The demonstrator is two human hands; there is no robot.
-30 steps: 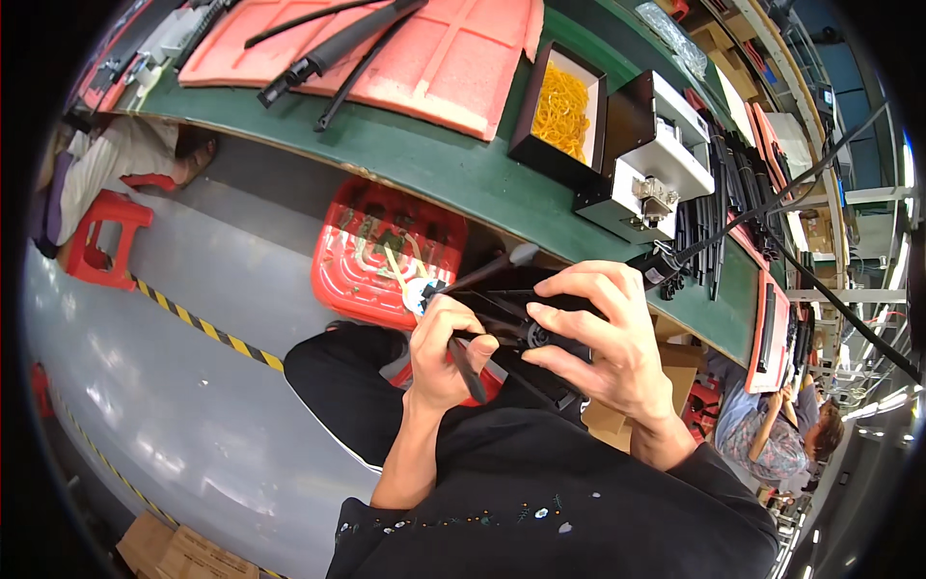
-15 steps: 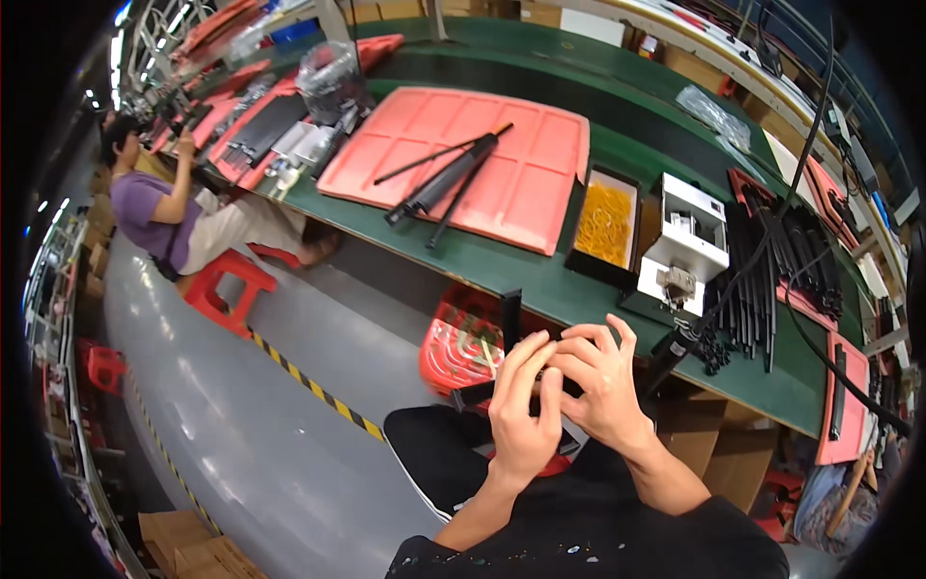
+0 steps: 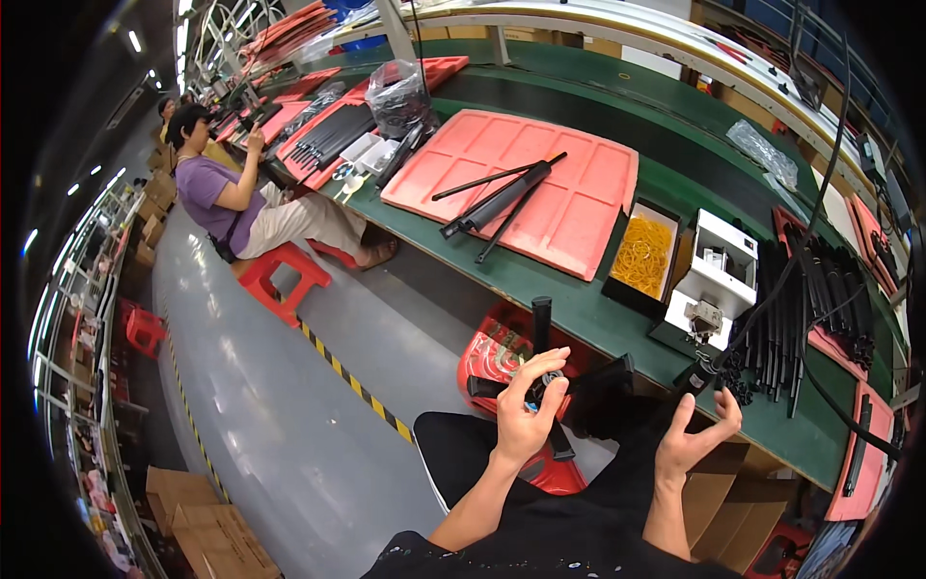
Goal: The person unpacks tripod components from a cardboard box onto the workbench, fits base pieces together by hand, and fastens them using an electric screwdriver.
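Note:
My left hand (image 3: 526,410) curls its thumb and fingers about the middle of a black frame (image 3: 542,328), whose several arms spread outward over my lap. Something small and shiny shows between thumb and fingers, too small to name. My right hand (image 3: 692,439) holds nothing, thumb and fingers apart. Just beyond it, at the bench edge, is a black cylindrical tool (image 3: 696,375) with a cable. On the green bench, a pink tray (image 3: 588,217) bears a bundle of black rods and a thicker black tube (image 3: 497,200).
A box of yellow rubber bands (image 3: 644,253) stands beside a white fixture (image 3: 716,265). Many black tubes (image 3: 776,323) lie to the right. A red stool (image 3: 492,352) is under the bench edge. At left, a co-worker (image 3: 217,193) sits on another red stool (image 3: 285,280).
My hands have parted: the right one moved right, toward the cylindrical tool, while the left stayed at the black frame. The view has shifted, and more of the frame's arms show.

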